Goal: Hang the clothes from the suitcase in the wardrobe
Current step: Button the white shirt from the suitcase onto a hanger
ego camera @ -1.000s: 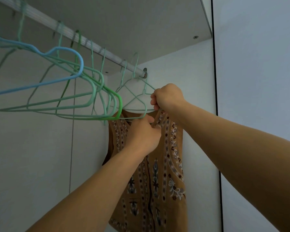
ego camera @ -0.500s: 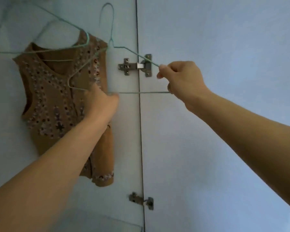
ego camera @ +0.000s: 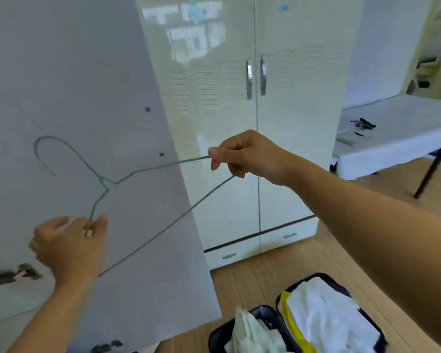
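Nearest to me, at the bottom of the view, lies one open dark-blue suitcase (ego camera: 341, 324) on the wooden floor (ego camera: 278, 271). It holds white folded clothes (ego camera: 323, 324) on the right half, and a pale crumpled garment or bag (ego camera: 250, 332) on the left half; I cannot tell which. How many pieces remain in there I cannot count.

A little farther off, both my hands carry one thin green wire hanger (ego camera: 127, 179), bare, with nothing on it. My left hand (ego camera: 69, 245) pinches its lower shoulder end between thumb and fingers. My right hand (ego camera: 242, 156) is curled round the other shoulder end, gripping it. The hook points up and to the left, in front of one open grey wardrobe door (ego camera: 87, 98).

I judge the step in hand to be fetching the next garment: the hanger is ready and the suitcase lies just below it. The next move calls for freeing one hand, reaching down to the clothes and lifting a single piece clear.

Beyond stand two closed glossy white wardrobe doors (ego camera: 239, 149) with two silver handles (ego camera: 256, 76). Farthest right is one white-covered counter (ego camera: 392, 138) carrying small dark items.
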{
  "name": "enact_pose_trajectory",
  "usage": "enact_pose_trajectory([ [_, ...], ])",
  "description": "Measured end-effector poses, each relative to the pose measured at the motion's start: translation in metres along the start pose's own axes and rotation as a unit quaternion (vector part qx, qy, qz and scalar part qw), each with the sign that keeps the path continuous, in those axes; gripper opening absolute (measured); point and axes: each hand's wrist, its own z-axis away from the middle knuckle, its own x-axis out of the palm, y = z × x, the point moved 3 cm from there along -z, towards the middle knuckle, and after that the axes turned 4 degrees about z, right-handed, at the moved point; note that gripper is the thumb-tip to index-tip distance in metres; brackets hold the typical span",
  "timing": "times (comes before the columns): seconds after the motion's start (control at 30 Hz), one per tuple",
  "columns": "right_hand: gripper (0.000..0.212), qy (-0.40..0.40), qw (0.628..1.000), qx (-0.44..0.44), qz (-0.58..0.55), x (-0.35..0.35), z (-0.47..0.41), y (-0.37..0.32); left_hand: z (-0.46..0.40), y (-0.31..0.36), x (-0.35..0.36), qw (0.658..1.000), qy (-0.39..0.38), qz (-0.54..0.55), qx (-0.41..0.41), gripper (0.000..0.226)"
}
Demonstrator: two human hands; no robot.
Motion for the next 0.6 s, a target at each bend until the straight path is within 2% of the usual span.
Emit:
enact_pose_trajectory([
  [0.07,0.033,0.000,0.999,0.041,-0.020,-0.031,0.026,0.043,0.047,0.028,0.032,0.991,-0.075,0.103,0.049,0.034],
  [0.17,0.032,0.032,0.993,0.111,-0.041,-0.070,0.059,0.102,0.109,0.058,0.083,0.950,-0.258,0.173,0.008,0.044],
  [0.27,0.032,0.078,0.979,0.185,-0.046,-0.089,0.086,0.153,0.143,0.064,0.132,0.912,-0.360,0.196,-0.032,0.040],
  [0.4,0.024,0.170,0.948,0.266,-0.037,-0.087,0.121,0.223,0.173,0.053,0.181,0.896,-0.412,0.164,-0.011,0.025],
  [0.47,0.017,0.187,0.932,0.307,-0.044,-0.075,0.138,0.260,0.185,0.036,0.203,0.898,-0.419,0.133,-0.007,0.013],
  [0.53,0.016,0.191,0.915,0.350,-0.064,-0.052,0.153,0.301,0.196,0.013,0.230,0.902,-0.416,0.112,-0.007,0.020],
  [0.6,0.018,0.202,0.889,0.398,-0.107,-0.022,0.169,0.343,0.210,-0.013,0.262,0.906,-0.415,0.079,-0.006,0.017],
])
